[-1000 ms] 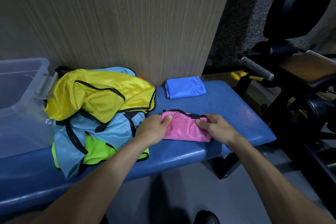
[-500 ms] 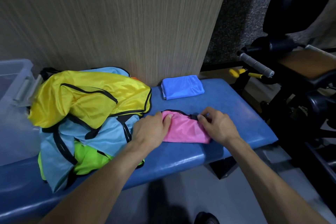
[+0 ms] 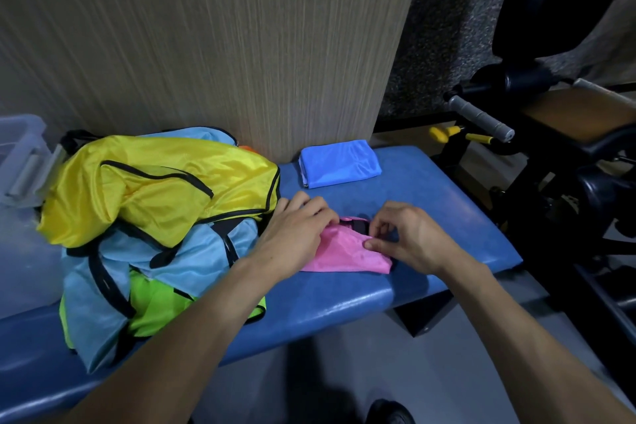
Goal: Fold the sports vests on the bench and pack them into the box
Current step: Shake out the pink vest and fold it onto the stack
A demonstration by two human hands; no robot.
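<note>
A small folded pink vest (image 3: pixel 347 249) with black trim lies on the blue bench (image 3: pixel 447 217). My left hand (image 3: pixel 296 234) covers its left end, fingers curled over the top edge. My right hand (image 3: pixel 402 234) pinches the vest's right edge between thumb and fingers. A folded blue vest (image 3: pixel 339 163) sits behind, near the wall. To the left lies a loose pile: a yellow vest (image 3: pixel 155 182) on top, light blue vests (image 3: pixel 165 255) and a neon green vest (image 3: pixel 155 306) beneath. The clear plastic box (image 3: pixel 24 162) stands at the far left.
A wood-grain wall panel (image 3: pixel 206 45) rises right behind the bench. Black gym equipment (image 3: pixel 568 155) with a grey handle and yellow parts stands to the right. Grey floor lies below the bench's front edge, and a shoe tip (image 3: pixel 390 413) shows at the bottom.
Both hands shifted on the pink vest: the left slid up over its top left edge, and the right went from lying flat to pinching the right edge. The view moved slightly.
</note>
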